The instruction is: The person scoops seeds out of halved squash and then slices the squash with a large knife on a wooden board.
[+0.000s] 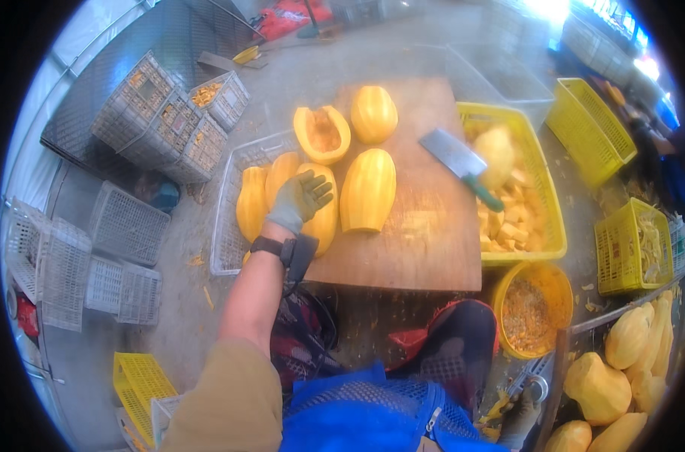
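Observation:
My left hand [302, 199], in a grey-green work glove, is over a peeled squash piece [322, 229] with fingers apart, gripping nothing. More peeled squash [252, 203] lies left of it, above a pale plastic crate [221, 237]. On the wooden board [427, 254] are a cut piece [368, 192], another piece [374, 114] and a hollowed one [321, 138] showing its orange cavity. A cleaver [455, 153] with a green handle crosses the board's right edge. Low at the right, my gloved right hand [520, 418] appears closed on a round-headed metal tool [538, 389], partly hidden.
A yellow crate [557, 226] holds squash chunks. Below it stands a yellow bucket [566, 316] of orange pulp. Peeled squashes [597, 390] fill a framed bin at right. Stacked crates [161, 121] stand left; another person [673, 152] is at the far right.

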Available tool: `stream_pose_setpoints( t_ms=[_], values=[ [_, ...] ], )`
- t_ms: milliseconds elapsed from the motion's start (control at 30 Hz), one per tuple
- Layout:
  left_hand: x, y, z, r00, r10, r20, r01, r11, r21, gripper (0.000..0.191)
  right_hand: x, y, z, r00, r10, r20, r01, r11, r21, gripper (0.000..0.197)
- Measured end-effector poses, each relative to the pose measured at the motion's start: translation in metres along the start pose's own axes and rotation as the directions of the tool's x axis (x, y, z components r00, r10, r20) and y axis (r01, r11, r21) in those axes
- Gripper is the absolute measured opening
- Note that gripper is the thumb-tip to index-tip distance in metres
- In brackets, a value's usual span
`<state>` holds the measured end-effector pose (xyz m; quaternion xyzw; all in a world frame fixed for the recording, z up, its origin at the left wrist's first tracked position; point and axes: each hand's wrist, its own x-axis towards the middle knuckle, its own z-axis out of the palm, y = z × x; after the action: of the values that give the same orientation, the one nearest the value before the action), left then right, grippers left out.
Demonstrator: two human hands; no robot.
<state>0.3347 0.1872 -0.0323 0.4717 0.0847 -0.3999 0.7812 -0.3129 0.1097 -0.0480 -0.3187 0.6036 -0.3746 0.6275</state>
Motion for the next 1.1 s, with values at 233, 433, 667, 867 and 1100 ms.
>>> stream_pose_setpoints(
  t_ms=[233,433,667,867,1100],
  values=[
    [0.121,0.021,-0.009,0.853,0.498,-0.156,-0.189,0.573,0.798,0.034,-0.003,-0.032,0.042,0.976,0.069,0.208,-0.036,0.986,-0.162,0.050],
    [0.210,0.031,-0.027,0.798,0.527,0.292,-0.446,0.190,0.875,0.032,-0.001,-0.048,0.061,0.961,0.141,0.239,-0.097,0.977,-0.188,0.060],
    [0.293,0.059,-0.089,0.929,0.369,0.027,-0.280,0.654,0.703,0.037,0.026,0.005,0.020,0.974,0.142,0.178,-0.096,0.965,-0.245,0.042],
    [0.240,0.022,-0.070,0.989,0.101,0.106,-0.139,0.876,0.461,0.031,-0.012,-0.043,0.034,0.998,0.067,0.002,-0.062,0.930,-0.361,0.027],
    [0.050,-0.007,0.049,0.718,0.122,0.685,-0.684,0.310,0.661,0.022,-0.021,-0.011,0.031,0.995,0.087,0.046,-0.076,0.976,-0.203,0.027]
  ],
)
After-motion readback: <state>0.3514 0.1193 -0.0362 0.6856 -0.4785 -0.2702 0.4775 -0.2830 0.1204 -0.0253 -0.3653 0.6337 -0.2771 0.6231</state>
